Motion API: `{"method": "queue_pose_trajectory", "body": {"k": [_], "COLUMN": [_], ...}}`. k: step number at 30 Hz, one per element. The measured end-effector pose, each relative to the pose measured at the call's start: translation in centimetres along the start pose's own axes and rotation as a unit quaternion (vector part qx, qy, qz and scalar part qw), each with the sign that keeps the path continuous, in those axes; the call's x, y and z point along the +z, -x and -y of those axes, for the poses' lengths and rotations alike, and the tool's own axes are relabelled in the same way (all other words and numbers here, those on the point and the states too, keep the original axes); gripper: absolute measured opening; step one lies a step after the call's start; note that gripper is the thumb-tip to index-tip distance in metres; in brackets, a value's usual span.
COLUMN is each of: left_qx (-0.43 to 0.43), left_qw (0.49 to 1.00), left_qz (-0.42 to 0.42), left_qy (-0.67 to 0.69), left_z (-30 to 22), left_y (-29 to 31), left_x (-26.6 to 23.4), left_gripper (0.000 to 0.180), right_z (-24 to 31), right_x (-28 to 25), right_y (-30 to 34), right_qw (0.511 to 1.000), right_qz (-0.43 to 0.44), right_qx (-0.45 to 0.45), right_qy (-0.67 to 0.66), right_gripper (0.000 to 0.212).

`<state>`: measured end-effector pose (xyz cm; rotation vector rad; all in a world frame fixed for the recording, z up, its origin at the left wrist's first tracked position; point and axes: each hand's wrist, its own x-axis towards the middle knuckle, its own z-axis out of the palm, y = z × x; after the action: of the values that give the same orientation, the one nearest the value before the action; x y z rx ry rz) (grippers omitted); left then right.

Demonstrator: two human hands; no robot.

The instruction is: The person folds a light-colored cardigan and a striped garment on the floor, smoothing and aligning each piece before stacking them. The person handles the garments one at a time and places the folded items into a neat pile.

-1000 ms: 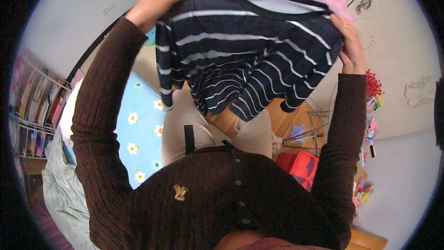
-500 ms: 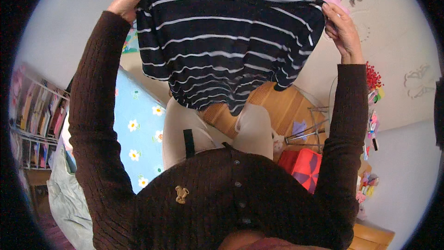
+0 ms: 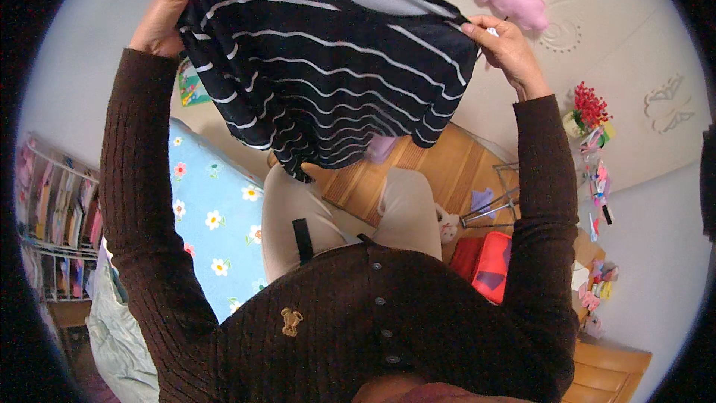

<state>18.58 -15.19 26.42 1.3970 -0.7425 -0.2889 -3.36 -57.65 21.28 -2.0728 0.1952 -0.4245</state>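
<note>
A black shirt with thin white stripes (image 3: pixel 335 75) hangs spread out in front of me, its wide neckline at the top. My left hand (image 3: pixel 173 11) is closed on its left shoulder, fingers partly behind the cloth. My right hand (image 3: pixel 507 48) pinches the right shoulder beside the neckline, thumb in front. The pale inside of the back shows through the neck opening. Below, the hem hangs over my knees, lower on the left side.
On the left is a light blue flowered cover (image 3: pixel 216 224), with a wire rack of books (image 3: pixel 63 198) beyond. A wooden floor (image 3: pixel 418 172), a metal stand (image 3: pixel 496 213) and a red box (image 3: pixel 492 265) lie lower right. Red flowers (image 3: pixel 591 104) and a pink cloud cushion (image 3: pixel 507 0) are at right.
Both hands have moved left with the shirt, the right one also slightly down. The shirt now tilts and its hem has swung left, uncovering a pinkish patch on the floor.
</note>
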Motion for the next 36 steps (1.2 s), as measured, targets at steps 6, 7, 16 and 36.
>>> {"method": "queue_pose_trajectory", "body": {"k": [6, 7, 16, 36], "left_qx": [0.001, -0.004, -0.253, -0.05], "left_qw": [0.998, 0.997, 0.956, 0.986], "left_qz": [-0.057, -0.05, -0.126, 0.128], "left_qy": [0.025, 0.054, 0.073, 0.099], "left_z": [-1.3, -1.5, 3.9, 1.0], "left_y": [1.3, 1.7, 0.2, 6.6], "left_x": [-1.2, -1.2, 4.1, 19.2], "left_gripper": [0.043, 0.043, 0.042, 0.059], "right_z": [1.2, 1.3, 0.8, 7.4], "right_x": [0.2, 0.2, 2.5, 11.0], "right_y": [0.7, 0.8, -2.6, 2.4], "right_qw": [0.997, 0.986, 0.922, 0.966], "right_qz": [0.036, 0.044, -0.017, 0.067], "right_qx": [0.0, -0.009, 0.102, -0.189], "right_qy": [-0.072, -0.161, -0.372, -0.164], "right_gripper": [0.016, 0.017, 0.017, 0.021]}}
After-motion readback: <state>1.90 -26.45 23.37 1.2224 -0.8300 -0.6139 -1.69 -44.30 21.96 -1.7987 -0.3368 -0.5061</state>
